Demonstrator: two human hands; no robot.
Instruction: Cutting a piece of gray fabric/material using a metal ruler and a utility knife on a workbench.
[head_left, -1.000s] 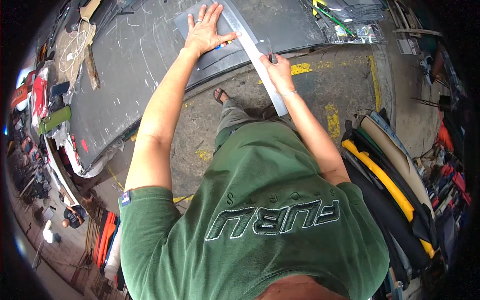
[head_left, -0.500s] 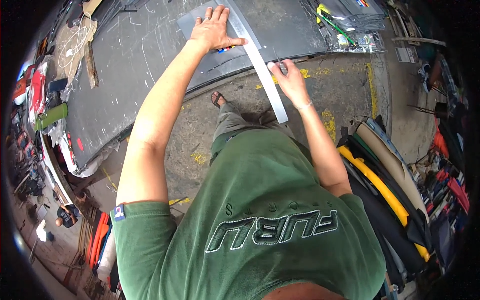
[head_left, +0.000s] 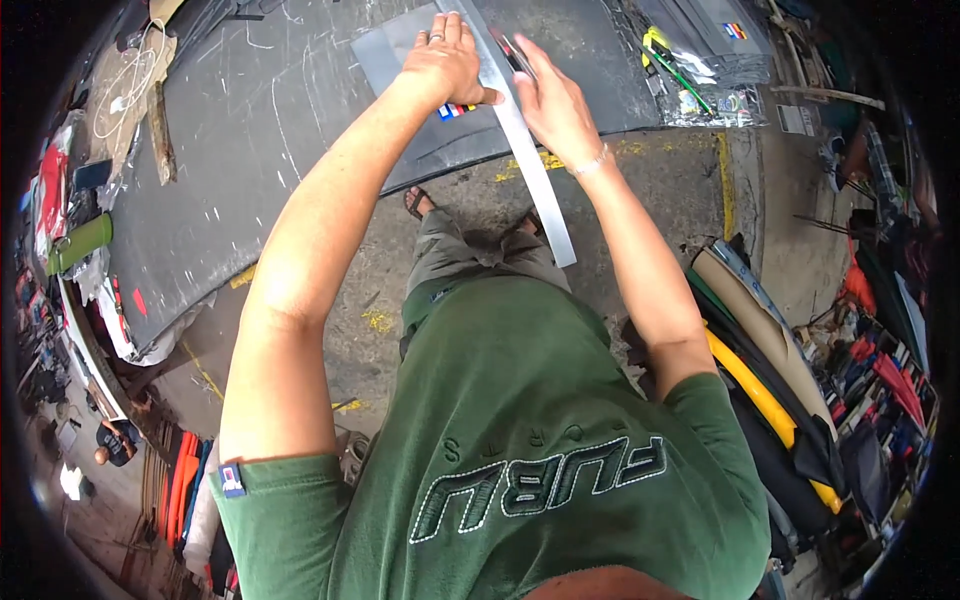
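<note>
Your left hand is pressing flat, fingers straight, on a smooth gray sheet and the long, shiny metal ruler crossing it. Just right of the ruler, your right hand is gripping a slim, dark tool.

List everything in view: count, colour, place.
table: one, dark grey, ahead
sheet: one, grey, on table
ruler: one, silver, past table edge
slim tool: one, dark, beside ruler
stick: one, green, table right
wood: one, brown, table left
cylinder: one, green, far left
rolls: several, yellow, beige, black, right
person: one, dark top, lower left
clutter: uncountable, mixed, edges
shirt: one, green, lower centre
left grip: one, bare, on sheet
right grip: one, bare, on slim tool
</note>
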